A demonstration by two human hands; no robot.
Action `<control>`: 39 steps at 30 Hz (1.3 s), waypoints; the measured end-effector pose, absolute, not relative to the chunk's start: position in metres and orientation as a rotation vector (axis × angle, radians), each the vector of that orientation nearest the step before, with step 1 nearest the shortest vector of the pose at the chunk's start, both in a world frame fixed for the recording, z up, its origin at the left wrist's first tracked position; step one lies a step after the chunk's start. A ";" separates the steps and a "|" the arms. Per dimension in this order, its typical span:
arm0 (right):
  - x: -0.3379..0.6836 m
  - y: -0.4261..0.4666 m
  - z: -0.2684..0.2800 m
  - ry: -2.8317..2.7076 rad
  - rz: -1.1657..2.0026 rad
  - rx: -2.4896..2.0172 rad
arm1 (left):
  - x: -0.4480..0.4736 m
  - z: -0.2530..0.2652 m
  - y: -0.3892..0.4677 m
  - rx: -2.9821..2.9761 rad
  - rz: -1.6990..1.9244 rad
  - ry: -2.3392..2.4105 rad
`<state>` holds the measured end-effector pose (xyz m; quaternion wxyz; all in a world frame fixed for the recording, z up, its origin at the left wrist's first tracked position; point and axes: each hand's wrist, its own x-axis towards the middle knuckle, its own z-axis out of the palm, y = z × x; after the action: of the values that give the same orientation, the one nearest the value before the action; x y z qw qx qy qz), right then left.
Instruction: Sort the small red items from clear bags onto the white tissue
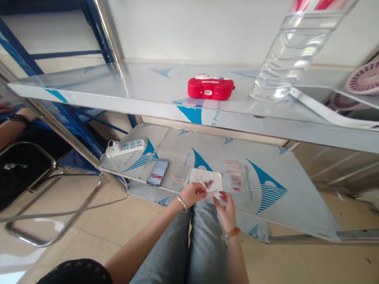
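Observation:
Between my fingers is a small clear plastic bag (pixel 210 197), pinched at its left side by my left hand (pixel 193 194) and at its right side by my right hand (pixel 226 208). Both hands are just above the near edge of a white tissue (pixel 216 178) on the lower shelf. Small dark red pieces (pixel 208 184) lie on the tissue, too small to identify. To its right are clear bags with red strips (pixel 234 175), with dark red bits inside. Left of the tissue lies another clear bag with a red strip (pixel 179 174).
A phone (pixel 158 172) and a white power strip (pixel 127 148) lie further left on the lower shelf (pixel 289 181). Overhead, the upper shelf (pixel 141 84) holds a red earphone case (pixel 210 88), a water bottle (pixel 292 50) and a pink fan (pixel 372 75). Someone's arm (pixel 6 130) shows beside a chair (pixel 50 219).

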<state>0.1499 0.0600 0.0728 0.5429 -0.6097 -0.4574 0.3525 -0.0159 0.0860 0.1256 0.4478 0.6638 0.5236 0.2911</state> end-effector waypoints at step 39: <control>0.115 0.030 0.134 -0.891 1.879 -0.987 | -0.042 0.157 0.084 1.453 0.331 0.738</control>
<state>0.1151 0.0296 0.1343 0.4075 -0.3917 -0.3535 0.7454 -0.0423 0.0839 0.1568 0.6737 0.6456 0.3281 0.1470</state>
